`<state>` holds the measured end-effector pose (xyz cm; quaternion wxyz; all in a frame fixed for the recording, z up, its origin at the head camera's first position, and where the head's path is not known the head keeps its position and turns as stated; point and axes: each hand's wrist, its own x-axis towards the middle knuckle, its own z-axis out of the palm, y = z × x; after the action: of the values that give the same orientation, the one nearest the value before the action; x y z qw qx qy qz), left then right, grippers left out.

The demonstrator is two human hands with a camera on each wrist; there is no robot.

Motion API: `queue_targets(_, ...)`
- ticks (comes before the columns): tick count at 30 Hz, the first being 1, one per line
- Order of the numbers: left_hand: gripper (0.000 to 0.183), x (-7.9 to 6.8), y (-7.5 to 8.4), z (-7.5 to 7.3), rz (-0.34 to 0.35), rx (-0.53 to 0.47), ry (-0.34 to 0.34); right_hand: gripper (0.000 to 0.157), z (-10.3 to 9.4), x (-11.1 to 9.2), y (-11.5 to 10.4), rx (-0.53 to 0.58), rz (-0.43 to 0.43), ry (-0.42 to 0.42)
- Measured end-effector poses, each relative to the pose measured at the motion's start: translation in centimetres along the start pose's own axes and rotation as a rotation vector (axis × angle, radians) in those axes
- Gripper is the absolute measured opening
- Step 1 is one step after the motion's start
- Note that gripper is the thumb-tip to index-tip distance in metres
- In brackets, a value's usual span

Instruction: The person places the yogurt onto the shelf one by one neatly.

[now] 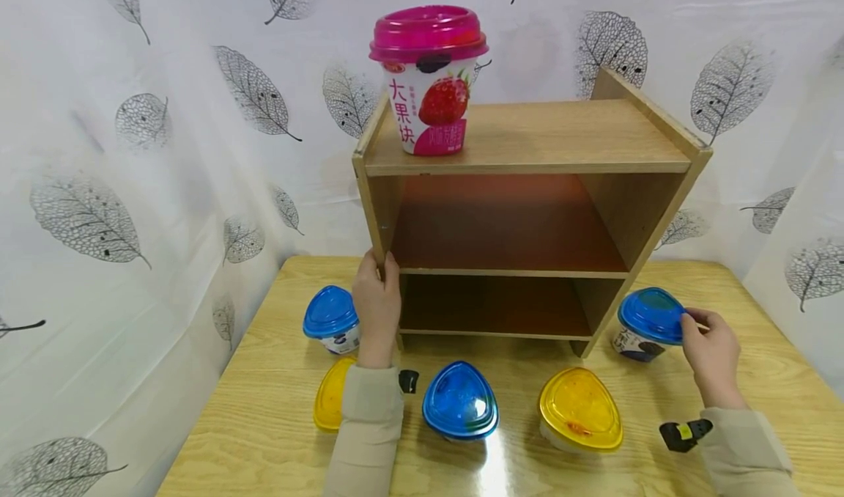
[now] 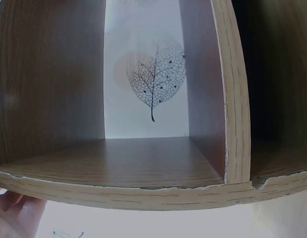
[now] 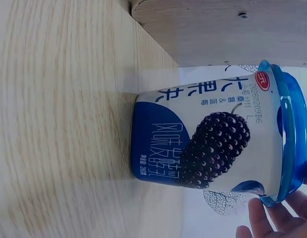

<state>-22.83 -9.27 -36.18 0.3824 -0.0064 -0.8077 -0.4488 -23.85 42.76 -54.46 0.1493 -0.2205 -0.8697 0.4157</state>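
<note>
My left hand (image 1: 377, 299) grips the front edge of the left side panel of a wooden shelf (image 1: 527, 166); in the left wrist view its fingers (image 2: 25, 213) show just past that panel. At the right of the shelf, my right hand (image 1: 712, 347) pinches the blue lid rim of a yogurt cup (image 3: 208, 134). This cup carries a blackberry picture and stands upright on the table (image 1: 250, 402). On the shelf's top board sits a yogurt cup with a pink lid (image 1: 428, 79) and a strawberry picture.
A blue-lidded cup (image 1: 330, 314) stands left of the shelf, with a yellow-lidded cup (image 1: 330, 398) partly behind my left forearm. Before the shelf are another blue-lidded cup (image 1: 460, 402) and a yellow-lidded one (image 1: 580, 409). A leaf-patterned curtain (image 1: 178, 189) hangs behind.
</note>
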Motion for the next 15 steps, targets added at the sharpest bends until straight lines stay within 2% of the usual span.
queue_targets(9,0.029,-0.02,-0.09,0.0,-0.005,-0.004,-0.006,0.059,-0.15,0.25,-0.17,-0.024,-0.041,-0.003)
queue_targets(15,0.029,-0.02,-0.02,0.01,-0.006,-0.011,-0.007,0.061,-0.39,0.03,-0.61,-0.023,-0.051,-0.021)
